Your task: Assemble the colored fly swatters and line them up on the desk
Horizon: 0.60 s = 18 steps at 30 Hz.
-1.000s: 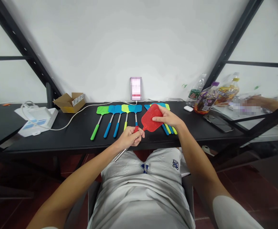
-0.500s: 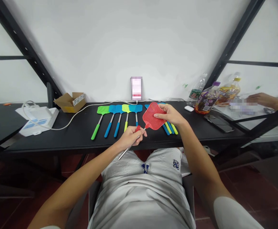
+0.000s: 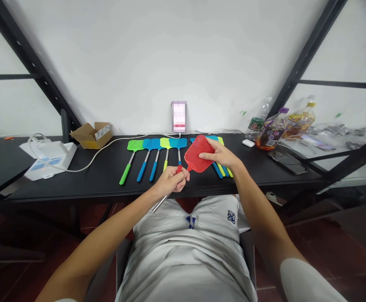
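Note:
Above the table's front edge I hold a red fly swatter head (image 3: 199, 161) with small holes, tilted, its narrow neck toward the left. My right hand (image 3: 222, 154) pinches its right side, thumb on the face. Closed below the neck is my left hand (image 3: 174, 179), wrapped around a thin metal rod (image 3: 160, 204) that sticks out toward my lap. A red piece (image 3: 179, 169) shows at the top of this hand. Whether the rod is joined to the head is hidden by my fingers. Behind lie several fly swatters in green (image 3: 125, 174), blue (image 3: 143, 170) and yellow-green, handles toward me.
A phone (image 3: 179, 117) leans on the wall, with a white cable running left. An open cardboard box (image 3: 92, 136) and a white device (image 3: 52, 161) stand left. Right are bottles (image 3: 272, 130), a white case (image 3: 248, 143) and a dark phone (image 3: 288, 162).
The red swatter head has shifted slightly left and closer to my left hand, and less of the neck shows. The rod's lower end has moved a little down and left.

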### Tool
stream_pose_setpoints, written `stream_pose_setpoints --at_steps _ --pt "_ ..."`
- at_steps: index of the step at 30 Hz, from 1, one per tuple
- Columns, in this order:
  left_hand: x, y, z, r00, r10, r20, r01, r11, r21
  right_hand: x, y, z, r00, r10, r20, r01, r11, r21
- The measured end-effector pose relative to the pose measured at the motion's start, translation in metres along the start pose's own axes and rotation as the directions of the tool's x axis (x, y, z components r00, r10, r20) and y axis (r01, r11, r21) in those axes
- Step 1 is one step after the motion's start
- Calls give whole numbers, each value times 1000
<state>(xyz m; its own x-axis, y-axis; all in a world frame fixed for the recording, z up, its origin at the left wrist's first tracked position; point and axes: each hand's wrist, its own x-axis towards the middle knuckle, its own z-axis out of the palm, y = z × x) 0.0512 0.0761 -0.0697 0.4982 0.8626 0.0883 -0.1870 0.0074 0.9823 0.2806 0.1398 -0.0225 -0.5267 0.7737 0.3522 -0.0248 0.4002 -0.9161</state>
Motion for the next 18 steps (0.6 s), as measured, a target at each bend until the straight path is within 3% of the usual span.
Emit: stream_pose_setpoints --at_steps 5,13,16,18 --pt "0 0 -1 1000 -7 7 7 1000 -5 0 -3 2 1000 13 -13 -13 1000 -20" --pt "-3 7 4 999 -27 -23 29 997 71 2 -11 0 981 70 -181 -70 998 6" --pt "-4 7 3 999 -38 -30 42 990 138 3 -8 -12 946 46 -322 -44 999 13" --pt "-4 6 2 999 -36 -20 39 986 162 5 -5 -23 883 22 -468 -7 999 33"
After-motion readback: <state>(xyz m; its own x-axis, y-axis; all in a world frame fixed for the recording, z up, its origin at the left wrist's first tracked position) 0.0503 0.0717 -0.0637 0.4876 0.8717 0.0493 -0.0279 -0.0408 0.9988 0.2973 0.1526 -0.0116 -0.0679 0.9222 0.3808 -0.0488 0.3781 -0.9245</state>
